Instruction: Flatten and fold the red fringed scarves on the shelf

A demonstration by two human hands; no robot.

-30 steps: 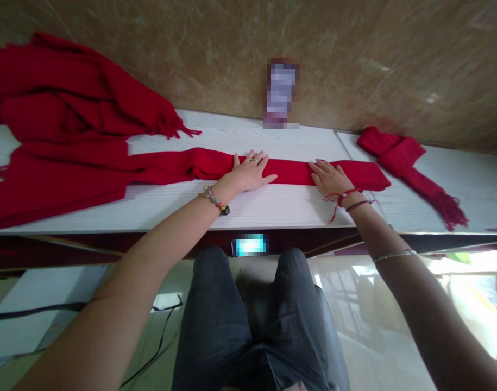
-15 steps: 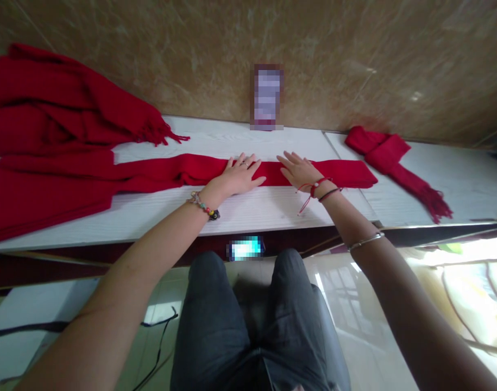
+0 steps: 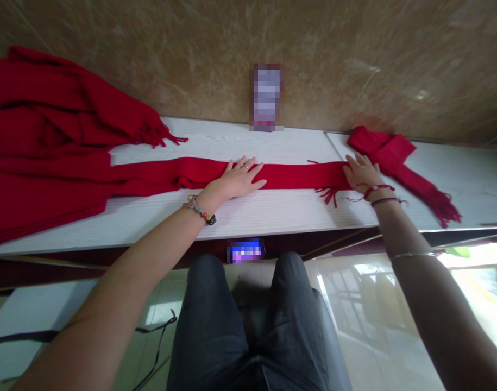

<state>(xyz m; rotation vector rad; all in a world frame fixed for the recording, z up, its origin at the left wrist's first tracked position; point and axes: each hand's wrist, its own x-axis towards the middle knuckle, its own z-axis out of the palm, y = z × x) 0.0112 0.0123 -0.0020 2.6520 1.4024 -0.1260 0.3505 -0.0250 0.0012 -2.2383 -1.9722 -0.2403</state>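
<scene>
A long red scarf (image 3: 297,176) lies folded into a narrow strip along the white table. My left hand (image 3: 242,178) rests flat on its middle with the fingers spread. Toward the strip's right end, my right hand (image 3: 362,172) lies flat on the cloth, fingers stretched out and slightly apart. Red fringe (image 3: 328,194) sticks out from under the strip, left of my right hand. Farther left the strip widens into broader, layered red cloth (image 3: 48,195). Neither hand grips anything.
A second red scarf (image 3: 398,155), folded over itself, lies at the right. Heaped red fabric (image 3: 69,103) with a fringed end is at the back left. A blurred upright card-like object (image 3: 266,98) stands against the brown wall. A lit, blurred screen (image 3: 246,251) is below the table's front edge.
My right hand has slid right along the scarf to near its end. Fringe now shows under the strip there. My left hand has stayed in place.
</scene>
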